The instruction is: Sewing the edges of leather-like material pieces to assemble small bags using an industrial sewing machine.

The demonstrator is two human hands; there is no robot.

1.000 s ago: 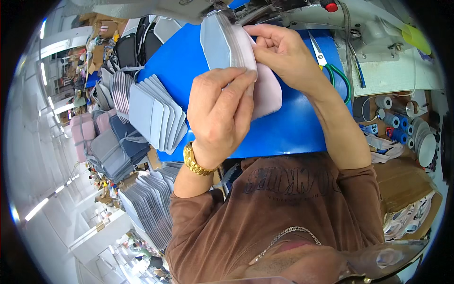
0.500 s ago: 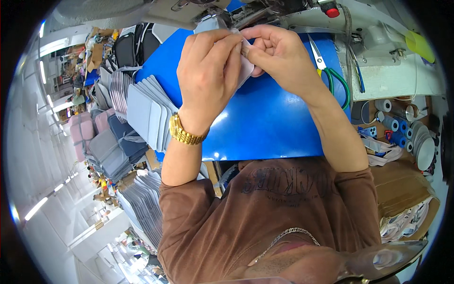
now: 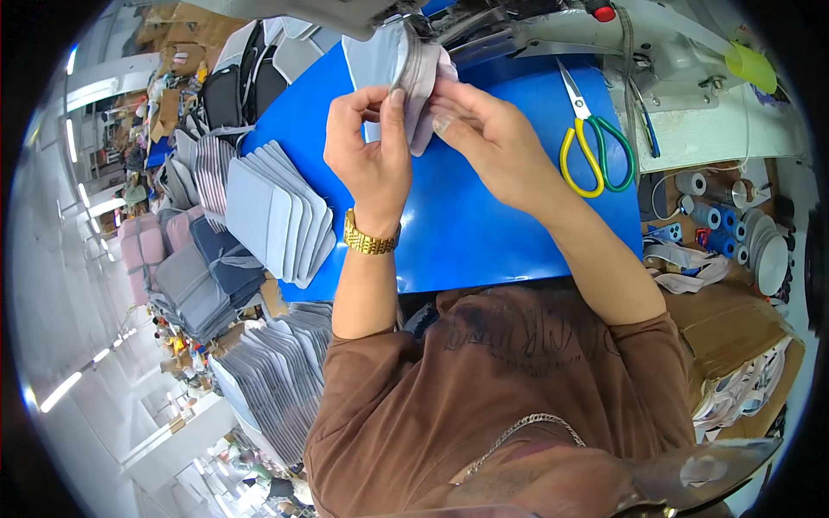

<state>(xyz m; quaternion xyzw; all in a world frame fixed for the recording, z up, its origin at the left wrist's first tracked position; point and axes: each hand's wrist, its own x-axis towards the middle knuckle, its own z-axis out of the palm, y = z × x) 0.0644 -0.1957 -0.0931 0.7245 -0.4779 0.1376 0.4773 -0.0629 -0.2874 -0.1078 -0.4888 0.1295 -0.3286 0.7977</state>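
A light grey-blue fabric panel (image 3: 376, 65) hangs at the sewing machine (image 3: 484, 30), with a folded grey and pinkish strip (image 3: 420, 76) along its right edge. My left hand (image 3: 371, 142) pinches the near edge of this piece between thumb and fingers. On the strip's right side my right hand (image 3: 488, 138) has its fingers closed around the pinkish edge; its fingertips are partly hidden behind the fabric. To the right of that hand lies a pair of scissors (image 3: 580, 112) with one yellow and one green handle.
Fanned grey-blue panels (image 3: 278, 211) lie at the left of the blue table (image 3: 484, 246). More stacked panels (image 3: 268, 380) stand below them. Tied bundles (image 3: 186, 276) sit further left. Thread spools (image 3: 721, 220) and a cardboard box (image 3: 734, 345) are at the right.
Both hands have moved apart, the left slightly down, uncovering the panel and its strip. The scissors' yellow handle now shows, since my right hand and forearm have shifted away from it.
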